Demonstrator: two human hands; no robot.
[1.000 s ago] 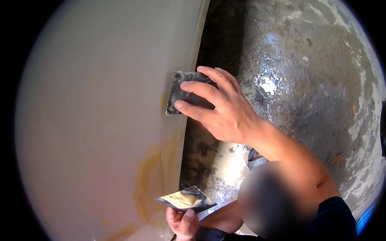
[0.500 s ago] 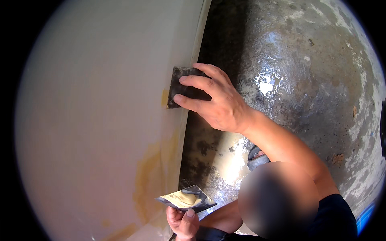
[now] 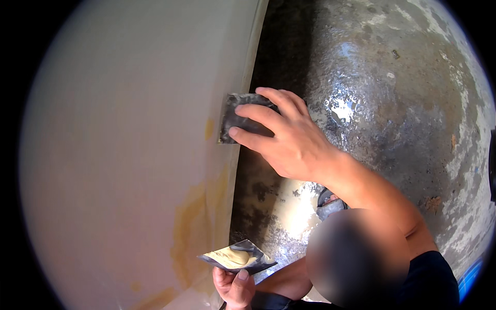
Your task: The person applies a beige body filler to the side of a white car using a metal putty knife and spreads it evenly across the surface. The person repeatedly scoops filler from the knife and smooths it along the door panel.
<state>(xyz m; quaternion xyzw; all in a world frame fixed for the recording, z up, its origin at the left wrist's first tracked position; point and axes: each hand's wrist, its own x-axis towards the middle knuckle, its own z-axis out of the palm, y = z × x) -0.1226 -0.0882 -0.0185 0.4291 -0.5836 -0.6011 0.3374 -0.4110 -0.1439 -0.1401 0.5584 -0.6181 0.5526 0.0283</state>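
My right hand [image 3: 297, 137] is closed on a dark, flat, square spreader [image 3: 238, 121], with fingers spread over its face. The spreader lies against the right edge of a large pale panel [image 3: 124, 113]; a small yellowish smear [image 3: 209, 129] shows just left of it. Lower down, my left hand [image 3: 235, 287] pinches a second dark flat plate [image 3: 257, 265] from below, thumb at its near edge. On top of that plate sits a mound of cream-coloured paste [image 3: 232, 257]. Larger yellow-brown patches [image 3: 186, 227] mark the panel near its lower right edge.
Beyond the panel's edge lies a wet, stained concrete floor [image 3: 382, 124] with bright reflections. A sandalled foot [image 3: 330, 204] is below my right forearm. A blurred round shape [image 3: 358, 258] covers part of the lower right. Something blue [image 3: 471, 279] shows at the far lower right.
My right hand and its spreader have shifted slightly right and nearer, uncovering more of the small yellowish smear. My left hand with the paste-covered plate has barely moved.
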